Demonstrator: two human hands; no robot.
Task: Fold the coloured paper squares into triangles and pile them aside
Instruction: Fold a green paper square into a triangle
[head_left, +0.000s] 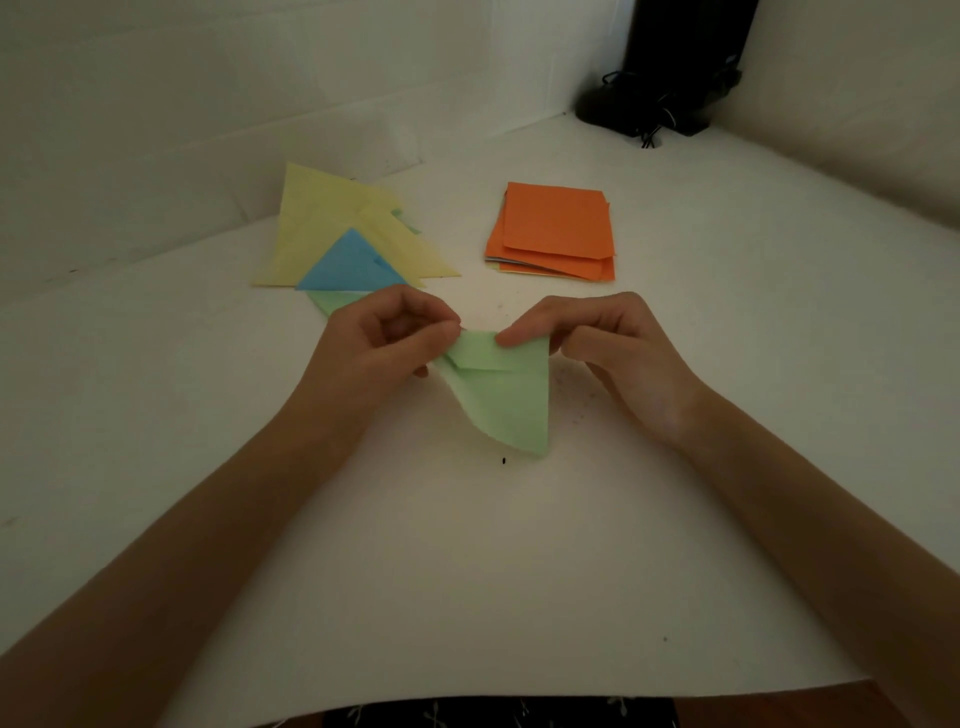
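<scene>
Green paper (504, 400) pinched at its top edge by left hand (382, 345) and right hand (605, 353), held above white desk (467, 571); folded triangles (332, 239) piled behind left; orange-topped squares (556, 228) stacked behind right

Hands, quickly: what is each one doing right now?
Left hand: pinches the top left edge of the green paper.
Right hand: pinches the top right edge of the same sheet.

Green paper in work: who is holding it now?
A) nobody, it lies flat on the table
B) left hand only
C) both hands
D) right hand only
C: the left hand and the right hand each pinch the upper edge of the green paper.
</scene>
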